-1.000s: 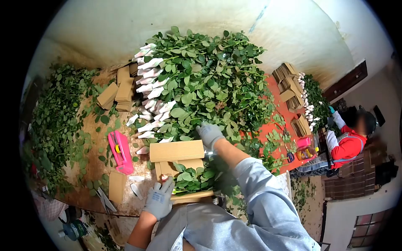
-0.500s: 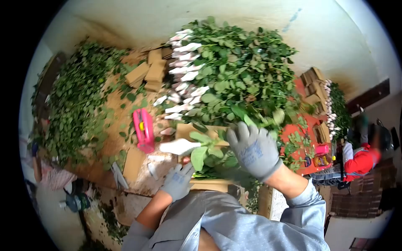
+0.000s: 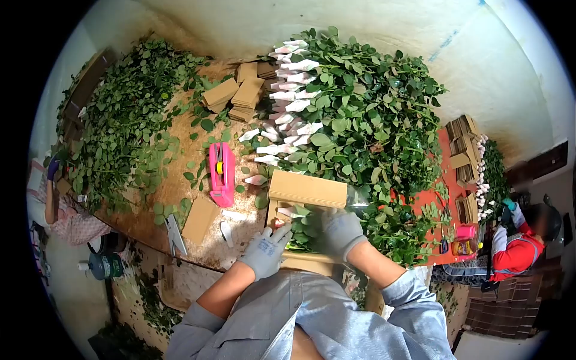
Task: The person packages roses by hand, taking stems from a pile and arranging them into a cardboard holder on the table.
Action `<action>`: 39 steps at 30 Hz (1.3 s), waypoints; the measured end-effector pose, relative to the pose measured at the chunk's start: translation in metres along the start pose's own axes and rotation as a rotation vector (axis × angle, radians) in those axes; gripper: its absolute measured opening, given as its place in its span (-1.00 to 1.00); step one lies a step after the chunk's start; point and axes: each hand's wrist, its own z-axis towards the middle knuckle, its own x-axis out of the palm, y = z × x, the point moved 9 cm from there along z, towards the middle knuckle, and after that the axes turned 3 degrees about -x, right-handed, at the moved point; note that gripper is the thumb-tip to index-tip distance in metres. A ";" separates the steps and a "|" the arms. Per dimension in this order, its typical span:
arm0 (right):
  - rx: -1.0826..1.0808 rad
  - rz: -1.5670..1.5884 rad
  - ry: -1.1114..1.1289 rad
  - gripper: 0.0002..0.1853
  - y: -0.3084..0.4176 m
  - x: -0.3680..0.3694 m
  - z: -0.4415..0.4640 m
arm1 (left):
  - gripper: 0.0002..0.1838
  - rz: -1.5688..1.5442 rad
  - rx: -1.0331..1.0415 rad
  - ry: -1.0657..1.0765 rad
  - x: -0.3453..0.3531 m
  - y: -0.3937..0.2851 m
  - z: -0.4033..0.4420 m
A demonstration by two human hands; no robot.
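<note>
My left hand (image 3: 266,252), in a grey glove, rests at the left end of a folded cardboard wrap (image 3: 309,264), fingers stretched towards the flower heads there. Leafy rose stems (image 3: 305,234) lie in this wrap, and a white-sleeved bud (image 3: 291,212) shows at their upper left. My gloved right hand (image 3: 343,233) is over the stems and leaves at the right; motion blurs its fingers, so its grip cannot be made out. A corrugated cardboard flap (image 3: 308,189) stands just beyond both hands.
A pink stapler (image 3: 221,174) stands left of the wrap. Behind it are cardboard pieces (image 3: 246,96). A large pile of sleeved roses (image 3: 372,114) fills the back, with more greenery (image 3: 132,120) at left. A person in red (image 3: 519,252) works at far right, another person (image 3: 51,198) at far left.
My right hand has come down and towards me. The white-sleeved rose held up in front of the wrap is now down among the stems. The cardboard flap shows more fully; the view has shifted.
</note>
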 end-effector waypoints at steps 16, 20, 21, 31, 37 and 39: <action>-0.141 0.407 -0.009 -0.68 0.046 0.021 0.061 | -0.26 -0.037 -0.010 -0.019 0.003 0.000 0.001; -0.178 0.446 -0.008 -0.67 0.045 0.029 0.065 | -0.27 -0.029 -0.016 0.042 -0.003 -0.002 0.002; -0.199 0.457 -0.028 -0.67 0.046 0.029 0.065 | -0.27 -0.042 -0.019 0.058 -0.003 -0.001 0.003; -0.174 0.524 0.035 -0.65 0.044 0.031 0.065 | -0.52 -0.114 -0.041 -0.185 -0.051 0.045 0.043; -0.168 0.529 -0.023 -0.67 0.040 0.036 0.066 | -0.66 0.153 -0.129 -0.045 -0.005 0.068 0.064; -0.158 0.540 -0.021 -0.66 0.038 0.036 0.066 | -0.74 0.175 -0.130 -0.040 0.001 0.072 0.068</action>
